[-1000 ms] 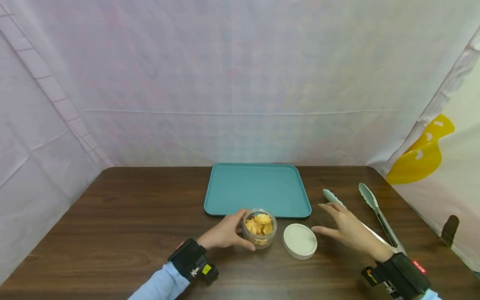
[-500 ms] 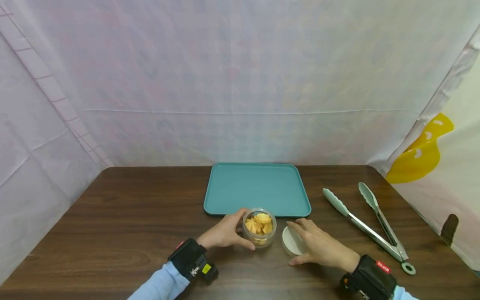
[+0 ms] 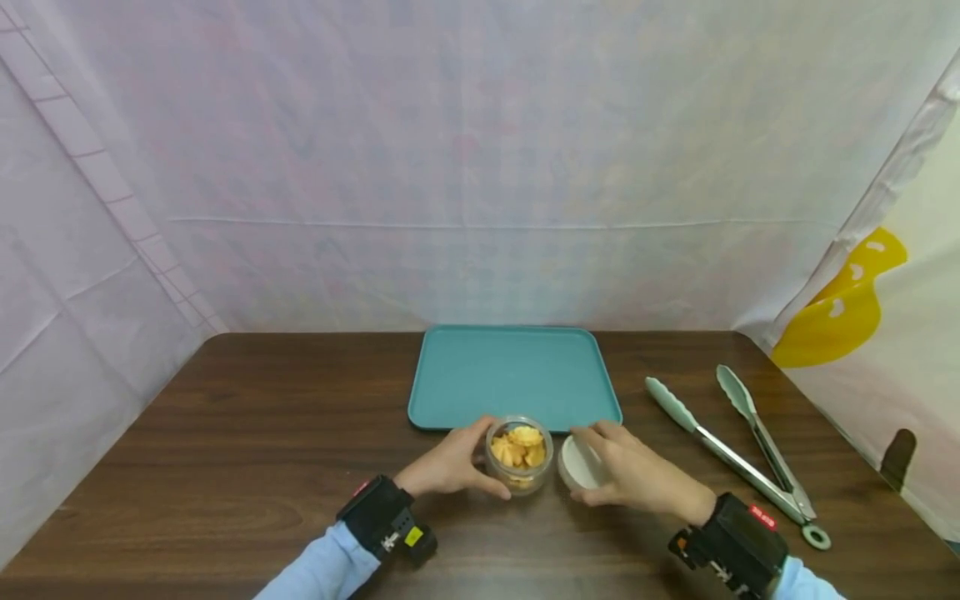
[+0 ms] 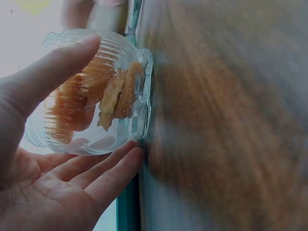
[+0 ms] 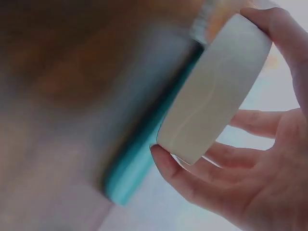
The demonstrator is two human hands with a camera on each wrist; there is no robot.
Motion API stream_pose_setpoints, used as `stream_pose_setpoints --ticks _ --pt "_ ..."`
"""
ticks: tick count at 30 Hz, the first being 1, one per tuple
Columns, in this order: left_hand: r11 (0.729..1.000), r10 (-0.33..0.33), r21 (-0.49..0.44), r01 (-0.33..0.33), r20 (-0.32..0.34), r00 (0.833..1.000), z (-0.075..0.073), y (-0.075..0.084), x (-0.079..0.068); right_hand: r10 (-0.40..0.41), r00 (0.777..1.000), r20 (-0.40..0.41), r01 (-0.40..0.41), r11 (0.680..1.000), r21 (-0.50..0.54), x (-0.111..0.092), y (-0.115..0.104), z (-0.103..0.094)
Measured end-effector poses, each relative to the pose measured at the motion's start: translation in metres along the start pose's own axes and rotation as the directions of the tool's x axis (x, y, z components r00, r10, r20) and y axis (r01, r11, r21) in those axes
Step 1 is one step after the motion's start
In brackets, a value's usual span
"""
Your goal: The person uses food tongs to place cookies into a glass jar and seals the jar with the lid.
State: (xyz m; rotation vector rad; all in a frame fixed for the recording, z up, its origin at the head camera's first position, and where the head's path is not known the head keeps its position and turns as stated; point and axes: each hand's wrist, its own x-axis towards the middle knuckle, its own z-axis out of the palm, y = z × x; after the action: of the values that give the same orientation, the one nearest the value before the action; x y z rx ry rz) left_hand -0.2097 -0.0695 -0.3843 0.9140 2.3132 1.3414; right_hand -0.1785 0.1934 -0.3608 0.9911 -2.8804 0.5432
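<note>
A clear glass jar (image 3: pixel 519 481) holds golden-yellow snack pieces (image 4: pixel 116 98), some with ridged edges. It stands upright, without a cover, on the wooden table. My left hand (image 3: pixel 455 464) grips its left side, thumb toward me and fingers around the far side. Just to the right, my right hand (image 3: pixel 633 468) holds a white round lid (image 3: pixel 581 465) by its rim between thumb and fingers. In the right wrist view the lid (image 5: pixel 215 89) is tilted and raised off the table. The palm covers part of it in the head view.
A teal tray (image 3: pixel 513 379) lies behind the jar. To the right rest metal tongs (image 3: pixel 738 461) with pale green tips, spread apart. The dark wooden table (image 3: pixel 262 467) meets a pale cloth backdrop (image 3: pixel 465 167). A yellow shape (image 3: pixel 843 312) hangs at the right side.
My right hand came left from over the tongs to the lid, took hold of it and brought it slightly nearer the jar. The left hand and jar stay put.
</note>
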Motion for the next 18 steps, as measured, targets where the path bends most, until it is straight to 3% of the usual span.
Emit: stream_pose_setpoints --ticks 9,14,18 --pt "1.0 0.0 -0.015 0.0 0.005 1.0 0.0 -0.001 0.0 -0.03 0.994 -0.106 0.031 1.0 0.004 0.022 -0.017 -0.028" --pt "1.0 0.009 0.011 -0.009 0.0 1.0 0.0 0.0 -0.001 -0.154 0.982 -0.113 0.151 0.988 -0.03 0.037 -0.029 -0.023" --pt "0.999 0.025 0.031 -0.025 -0.008 1.0 0.0 0.0 -0.001 -0.196 0.978 -0.064 0.195 0.98 -0.023 0.049 -0.037 -0.015"
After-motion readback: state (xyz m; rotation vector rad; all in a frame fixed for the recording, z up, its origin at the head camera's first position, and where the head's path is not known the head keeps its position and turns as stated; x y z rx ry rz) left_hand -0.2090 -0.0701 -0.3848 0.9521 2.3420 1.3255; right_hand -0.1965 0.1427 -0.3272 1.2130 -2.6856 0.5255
